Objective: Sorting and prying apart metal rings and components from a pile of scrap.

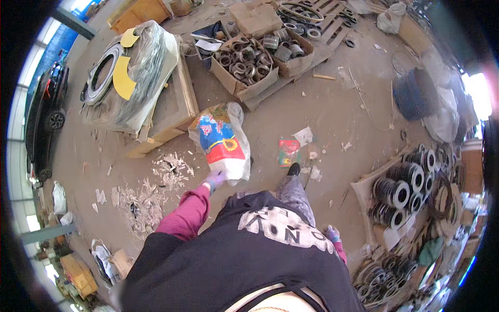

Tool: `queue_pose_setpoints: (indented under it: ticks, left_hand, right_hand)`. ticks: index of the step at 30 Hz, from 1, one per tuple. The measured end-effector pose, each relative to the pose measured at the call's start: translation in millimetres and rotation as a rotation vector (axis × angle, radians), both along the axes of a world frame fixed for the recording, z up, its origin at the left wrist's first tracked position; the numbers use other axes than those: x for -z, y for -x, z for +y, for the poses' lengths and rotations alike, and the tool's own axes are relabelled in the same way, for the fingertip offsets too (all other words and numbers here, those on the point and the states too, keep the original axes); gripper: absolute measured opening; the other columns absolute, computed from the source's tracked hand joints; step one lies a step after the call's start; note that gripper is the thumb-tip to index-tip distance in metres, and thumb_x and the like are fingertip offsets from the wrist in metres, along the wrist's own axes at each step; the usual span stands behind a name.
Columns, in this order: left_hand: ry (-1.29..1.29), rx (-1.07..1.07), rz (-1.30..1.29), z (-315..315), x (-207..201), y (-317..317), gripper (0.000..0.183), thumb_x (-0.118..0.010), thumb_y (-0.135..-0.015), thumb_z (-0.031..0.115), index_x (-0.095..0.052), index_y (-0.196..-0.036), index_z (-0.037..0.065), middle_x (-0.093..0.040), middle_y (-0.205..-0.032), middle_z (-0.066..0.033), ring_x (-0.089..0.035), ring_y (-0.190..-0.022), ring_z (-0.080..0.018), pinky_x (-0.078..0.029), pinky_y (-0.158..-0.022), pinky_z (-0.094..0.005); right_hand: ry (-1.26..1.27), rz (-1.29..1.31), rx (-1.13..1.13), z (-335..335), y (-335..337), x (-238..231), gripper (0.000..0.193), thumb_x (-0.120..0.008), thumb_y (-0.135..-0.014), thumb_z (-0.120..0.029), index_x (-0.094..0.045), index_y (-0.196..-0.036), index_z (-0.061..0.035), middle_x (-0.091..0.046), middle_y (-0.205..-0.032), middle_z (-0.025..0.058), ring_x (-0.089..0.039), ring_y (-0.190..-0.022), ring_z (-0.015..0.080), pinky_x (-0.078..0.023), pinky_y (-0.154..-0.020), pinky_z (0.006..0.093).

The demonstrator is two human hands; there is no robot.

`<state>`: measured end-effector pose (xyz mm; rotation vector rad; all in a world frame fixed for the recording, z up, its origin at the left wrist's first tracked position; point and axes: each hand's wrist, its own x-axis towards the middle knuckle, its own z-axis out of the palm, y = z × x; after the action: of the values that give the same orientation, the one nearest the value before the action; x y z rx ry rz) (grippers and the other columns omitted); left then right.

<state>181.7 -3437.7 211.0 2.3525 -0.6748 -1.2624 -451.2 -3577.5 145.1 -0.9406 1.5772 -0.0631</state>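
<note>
My left hand (215, 180), in a pale purple glove, grips the edge of a plastic bag (226, 147) printed in blue, red and white with a sunflower. The bag hangs in front of me, above the floor or against it; I cannot tell which. My right hand (331, 233), also gloved, hangs beside my hip, partly behind my body. It is too small and partly hidden to show how its fingers are held.
Cardboard boxes (265, 88) of metal rings stand ahead on a pallet. A wrapped wooden crate (182, 99) is at left, near paper shreds (143, 203). Stacked black rings (400, 192) lie at right. A red-green packet (289, 152) lies by my foot.
</note>
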Motion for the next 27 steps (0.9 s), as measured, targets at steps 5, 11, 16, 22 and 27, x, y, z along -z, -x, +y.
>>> queue_pose_setpoints:
  ticks: [5, 11, 16, 22, 27]
  left_hand:
    - [-0.400, 0.839, -0.258, 91.3, 56.3, -15.1, 0.032, -0.050, -0.084, 0.031, -0.060, -0.091, 0.002, -0.063, -0.080, -0.0113, -0.059, -0.066, -0.0202, -0.047, -0.063, -0.0333]
    - [-0.056, -0.489, 0.077, -76.7, -7.4, 4.4, 0.035, -0.048, -0.084, 0.035, -0.062, -0.086, 0.003, -0.065, -0.079, -0.0093, -0.058, -0.070, -0.0164, -0.045, -0.064, -0.0310]
    - [-0.025, -0.468, 0.200, -189.9, 5.1, -25.7, 0.036, -0.048, -0.084, 0.036, -0.061, -0.085, 0.002, -0.064, -0.077, -0.0075, -0.057, -0.068, -0.0156, -0.045, -0.064, -0.0311]
    - [-0.085, -0.353, 0.136, -302.5, 7.9, -120.3, 0.031, -0.049, -0.088, 0.032, -0.059, -0.088, 0.003, -0.060, -0.076, -0.0022, -0.051, -0.063, -0.0118, -0.042, -0.061, -0.0277]
    - [0.178, -0.764, 0.277, -421.2, -44.5, -167.4, 0.024, -0.053, -0.088, 0.029, -0.060, -0.091, 0.006, -0.055, -0.069, 0.0024, -0.045, -0.058, -0.0060, -0.038, -0.054, -0.0222]
  right_hand:
    - [0.496, -0.212, -0.241, -231.2, -79.3, -34.6, 0.019, -0.049, -0.087, -0.023, -0.055, -0.084, -0.0051, -0.046, -0.068, -0.0023, -0.040, -0.062, 0.0096, -0.037, -0.055, 0.0279]
    - [0.291, -0.145, -0.049, -440.0, -185.9, -71.9, 0.025, -0.052, -0.087, -0.024, -0.055, -0.101, -0.0042, -0.050, -0.074, -0.0032, -0.040, -0.058, 0.0061, -0.034, -0.050, 0.0215]
    - [0.309, -0.160, -0.216, -517.2, -299.9, -76.2, 0.026, -0.052, -0.087, -0.023, -0.056, -0.104, -0.0037, -0.054, -0.077, -0.0005, -0.042, -0.059, 0.0056, -0.036, -0.052, 0.0203]
    - [0.143, -0.009, -0.470, -562.9, -327.8, -54.6, 0.025, -0.054, -0.087, -0.024, -0.057, -0.103, -0.0054, -0.054, -0.075, -0.0004, -0.043, -0.057, 0.0060, -0.036, -0.048, 0.0210]
    - [0.069, 0.008, -0.263, -619.9, -346.4, -43.7, 0.022, -0.054, -0.085, -0.021, -0.056, -0.101, -0.0060, -0.054, -0.073, -0.0004, -0.044, -0.054, 0.0072, -0.034, -0.044, 0.0204]
